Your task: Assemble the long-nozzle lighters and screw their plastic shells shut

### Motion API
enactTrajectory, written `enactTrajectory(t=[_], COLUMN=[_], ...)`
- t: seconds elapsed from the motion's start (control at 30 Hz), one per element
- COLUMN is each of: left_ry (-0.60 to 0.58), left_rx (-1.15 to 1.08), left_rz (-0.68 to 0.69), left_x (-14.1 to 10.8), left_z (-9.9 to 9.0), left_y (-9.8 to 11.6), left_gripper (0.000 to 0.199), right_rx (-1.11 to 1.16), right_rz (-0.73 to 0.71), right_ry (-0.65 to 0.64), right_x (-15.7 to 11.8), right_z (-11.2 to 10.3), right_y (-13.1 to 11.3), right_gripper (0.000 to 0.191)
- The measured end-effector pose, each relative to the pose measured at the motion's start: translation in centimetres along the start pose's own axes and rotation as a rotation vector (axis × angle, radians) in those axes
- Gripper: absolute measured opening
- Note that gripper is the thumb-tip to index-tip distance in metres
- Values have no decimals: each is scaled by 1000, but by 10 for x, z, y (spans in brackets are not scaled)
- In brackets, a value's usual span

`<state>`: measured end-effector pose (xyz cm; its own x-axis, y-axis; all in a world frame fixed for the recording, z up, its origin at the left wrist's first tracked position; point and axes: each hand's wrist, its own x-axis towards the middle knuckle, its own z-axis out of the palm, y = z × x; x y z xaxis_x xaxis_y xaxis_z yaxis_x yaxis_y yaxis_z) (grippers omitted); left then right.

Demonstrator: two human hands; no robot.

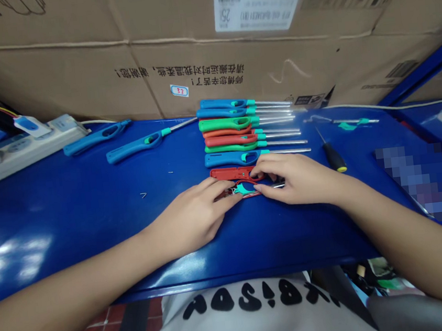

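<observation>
We count the lighter row (228, 140) as seemingly finished; just nearer us than the row, a red lighter (230, 174) lies split, not yet closed; our left hand (196, 213) seems to pinch its end; our right hand (299, 178) curls at its loop, pinch unclear.

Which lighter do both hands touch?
The opened red lighter in front of the lighter row: the left hand and right hand are on it, its inner parts showing.

White glare on blue tabletop (91, 210)
</observation>
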<state>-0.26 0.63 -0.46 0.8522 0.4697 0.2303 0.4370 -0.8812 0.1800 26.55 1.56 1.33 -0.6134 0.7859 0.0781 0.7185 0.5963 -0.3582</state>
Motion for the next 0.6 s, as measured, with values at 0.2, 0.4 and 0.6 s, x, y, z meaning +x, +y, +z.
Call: enactTrajectory(t=[0.2,0.4,0.6], left_ry=[-28,7,-6], left_rx=[-26,-62,-62], left_rz=[-7,-9,-19], left_x=[-1,-1,-3], left_z=[2,5,3], left_y=[-3,-5,-5], left_gripper=[45,40,41], right_rx=[7,-90,-144], right_rz=[58,80,144], right_ry=[-14,64,189], right_x=[1,1,1], right_z=[1,-1,-4], right_y=[5,4,3], right_gripper=[11,11,17])
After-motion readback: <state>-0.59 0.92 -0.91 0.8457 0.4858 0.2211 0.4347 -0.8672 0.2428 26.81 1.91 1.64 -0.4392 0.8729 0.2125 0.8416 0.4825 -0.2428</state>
